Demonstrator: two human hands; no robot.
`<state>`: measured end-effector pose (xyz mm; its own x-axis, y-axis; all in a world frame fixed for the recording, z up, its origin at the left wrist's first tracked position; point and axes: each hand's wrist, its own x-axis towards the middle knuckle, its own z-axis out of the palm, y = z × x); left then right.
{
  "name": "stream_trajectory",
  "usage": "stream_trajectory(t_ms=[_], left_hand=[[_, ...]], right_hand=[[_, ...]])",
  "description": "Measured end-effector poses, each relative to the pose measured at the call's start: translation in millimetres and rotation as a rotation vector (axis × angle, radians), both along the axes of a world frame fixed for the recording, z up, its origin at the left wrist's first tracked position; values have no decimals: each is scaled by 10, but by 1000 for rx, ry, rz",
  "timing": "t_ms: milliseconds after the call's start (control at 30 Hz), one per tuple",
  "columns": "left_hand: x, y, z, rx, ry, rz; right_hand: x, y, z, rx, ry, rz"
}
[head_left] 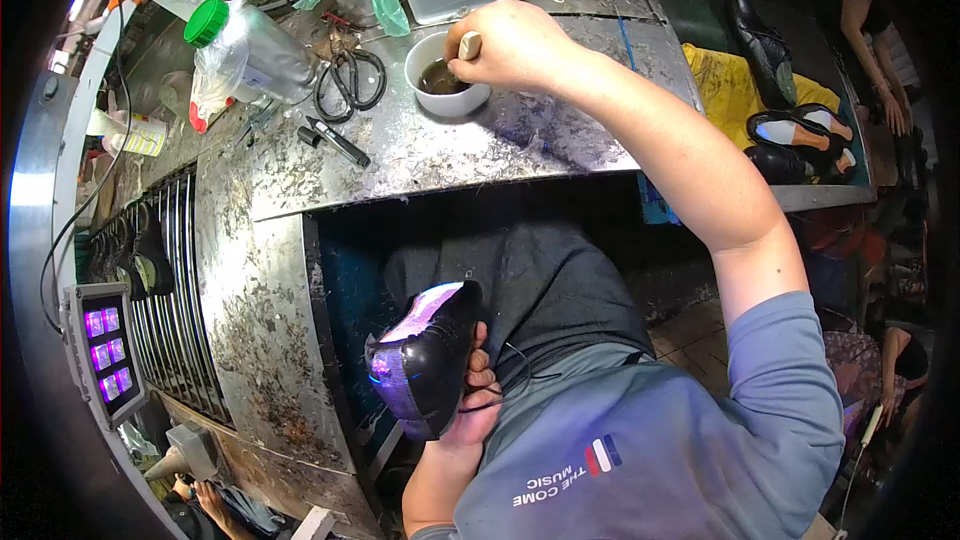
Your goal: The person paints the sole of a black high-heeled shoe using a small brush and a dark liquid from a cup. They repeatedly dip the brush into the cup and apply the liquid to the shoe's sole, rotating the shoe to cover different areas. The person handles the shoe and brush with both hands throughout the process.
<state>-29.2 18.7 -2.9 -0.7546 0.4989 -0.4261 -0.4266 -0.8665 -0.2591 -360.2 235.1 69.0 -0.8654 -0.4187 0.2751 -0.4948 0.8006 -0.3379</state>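
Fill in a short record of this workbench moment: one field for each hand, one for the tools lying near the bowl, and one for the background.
left hand: holds a black shoe against the lap
right hand: holds a brush handle dipped into a white bowl of dark liquid
near the bowl: black scissors, black marker, green-capped bottle
background: more black shoes at right

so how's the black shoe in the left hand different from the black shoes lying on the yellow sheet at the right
The held shoe is gripped by the left hand low over the lap, and its upper shines purple. The shoes on the yellow sheet lie loose on the bench, touched by no hand, their pale insides facing the camera. The held shoe is alone; the others lie grouped. All are glossy black shoes.
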Motion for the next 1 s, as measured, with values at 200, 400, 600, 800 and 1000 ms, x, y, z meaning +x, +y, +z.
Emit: stream_trajectory(t_ms=[200,400,600,800,1000], left_hand=[[-15,-20,3,117,-20,60],[-97,-15,67,162,-26,65],[-45,-36,46,183,-59,103],[114,-51,-54,-439,79,77],[449,-321,-447,-134,-26,124]], right_hand=[[136,-16,269,-396,225,110],[148,57,-4,-229,98,117],[758,-188,609,-636,-94,648],[1238,-446,707,-808,-43,907],[1292,-489,825,-658,-138,957]])
